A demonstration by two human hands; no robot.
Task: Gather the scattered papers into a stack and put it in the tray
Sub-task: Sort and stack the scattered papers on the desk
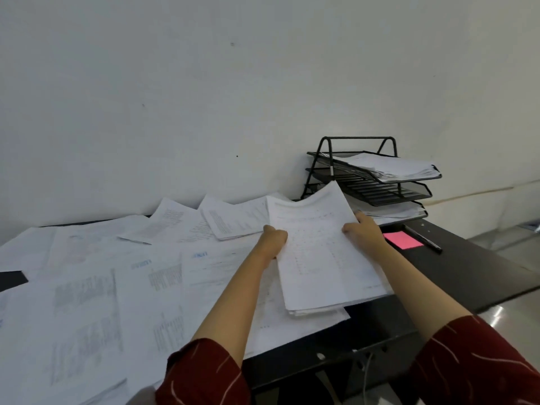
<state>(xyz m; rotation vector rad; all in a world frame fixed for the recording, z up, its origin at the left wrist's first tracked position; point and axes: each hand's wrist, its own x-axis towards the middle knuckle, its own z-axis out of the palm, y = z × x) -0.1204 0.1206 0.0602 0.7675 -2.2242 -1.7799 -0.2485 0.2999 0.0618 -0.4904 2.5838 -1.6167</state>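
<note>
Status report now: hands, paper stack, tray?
Both hands, left and right, grip stack. Tray ahead; middle shelf empty. Loose papers remain on desk.

Two hands up, the left hand [274, 236] and the right hand [363, 230]; one gathered stack [321, 258] between them; one black tray rack [371, 176] with three tiers; one pink sticky pad [403, 240]; one black pen [423, 238]; loose sheets [117, 287] overlapping, too many to count.
</note>
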